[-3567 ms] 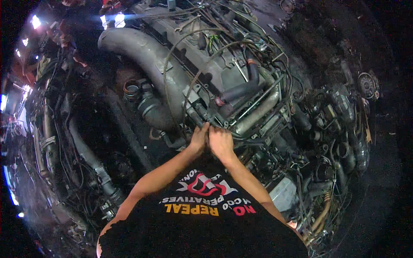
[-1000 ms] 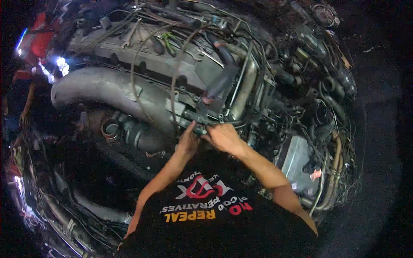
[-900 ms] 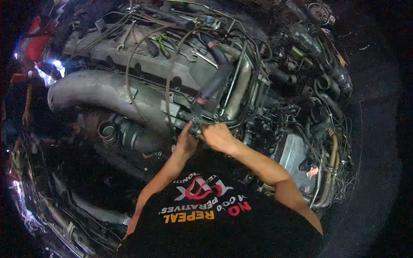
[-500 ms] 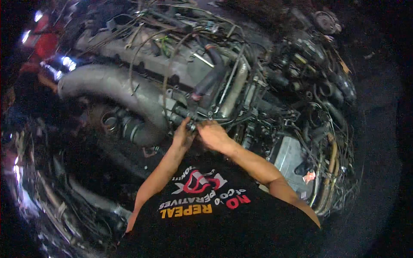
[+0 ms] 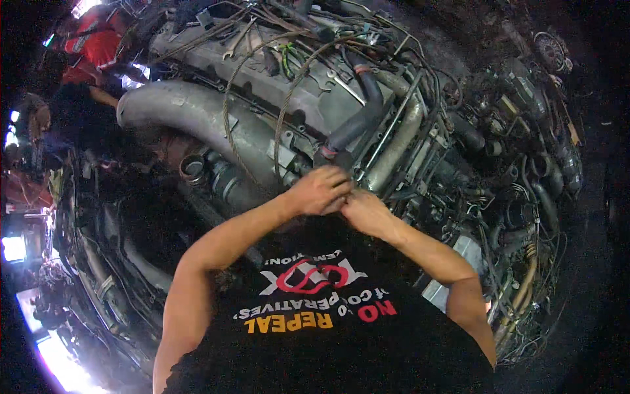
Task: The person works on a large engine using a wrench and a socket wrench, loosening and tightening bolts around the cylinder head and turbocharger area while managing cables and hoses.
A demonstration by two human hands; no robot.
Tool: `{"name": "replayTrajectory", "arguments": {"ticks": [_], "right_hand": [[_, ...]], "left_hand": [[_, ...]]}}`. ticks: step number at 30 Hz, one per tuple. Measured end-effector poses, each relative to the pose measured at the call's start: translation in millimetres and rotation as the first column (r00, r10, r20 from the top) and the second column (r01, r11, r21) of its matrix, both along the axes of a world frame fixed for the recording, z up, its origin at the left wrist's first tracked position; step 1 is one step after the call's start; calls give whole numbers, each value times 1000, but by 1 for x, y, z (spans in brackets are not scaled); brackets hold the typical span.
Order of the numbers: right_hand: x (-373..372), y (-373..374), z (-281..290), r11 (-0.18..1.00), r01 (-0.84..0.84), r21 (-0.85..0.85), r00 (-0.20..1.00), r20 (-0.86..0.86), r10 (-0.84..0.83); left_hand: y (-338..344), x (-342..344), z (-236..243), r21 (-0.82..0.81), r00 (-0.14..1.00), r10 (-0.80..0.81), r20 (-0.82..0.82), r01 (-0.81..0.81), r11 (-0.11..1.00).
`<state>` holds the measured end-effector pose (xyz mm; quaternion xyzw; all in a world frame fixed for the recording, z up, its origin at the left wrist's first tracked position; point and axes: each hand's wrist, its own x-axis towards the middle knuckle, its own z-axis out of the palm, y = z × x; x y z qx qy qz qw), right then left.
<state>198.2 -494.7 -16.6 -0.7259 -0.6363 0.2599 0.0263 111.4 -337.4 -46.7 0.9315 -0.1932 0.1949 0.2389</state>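
Note:
My left hand (image 5: 321, 190) and my right hand (image 5: 369, 212) meet close together over the near edge of a large engine (image 5: 262, 72). Both have curled fingers, and whatever they pinch is hidden between them. Just beyond my fingers lies the lower end of a dark rubber hose (image 5: 359, 121), which has reddish bands near its ends. To the left, a thick grey metal pipe (image 5: 190, 115) curves along the engine. A slimmer metal pipe (image 5: 400, 144) runs up to the right of the hose.
On the engine's cover lie a combination wrench (image 5: 346, 87), another wrench (image 5: 239, 38) and green-handled pliers (image 5: 287, 60). A frayed cable (image 5: 283, 108) loops across it. Tangled engine parts (image 5: 518, 131) pile up at right. A person in red (image 5: 98, 39) is at far left.
My left hand has risen and turned, now curled over beside the right hand. Both hands sit further right in the picture, and the view has shifted over the engine.

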Motion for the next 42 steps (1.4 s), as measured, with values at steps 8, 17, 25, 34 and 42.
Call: {"name": "replayTrajectory", "arguments": {"ticks": [8,17,25,34,42], "right_hand": [[48,-27,-31,924,-119,362,986,154,67],[51,-60,-104,832,-254,493,939,331,91],[53,-54,-105,762,-147,631,983,181,40],[54,-58,-104,772,-194,606,976,200,89],[39,-29,-59,836,-170,522,958,287,16]], "left_hand": [[-45,23,-24,-154,939,140,-315,-196,968],[-43,26,-32,-57,835,123,-536,-181,982],[-34,32,-26,-63,693,-8,-721,-54,997],[-41,22,-31,-130,791,64,-609,-179,975],[-54,10,-43,-180,918,250,-309,-314,932]]}}
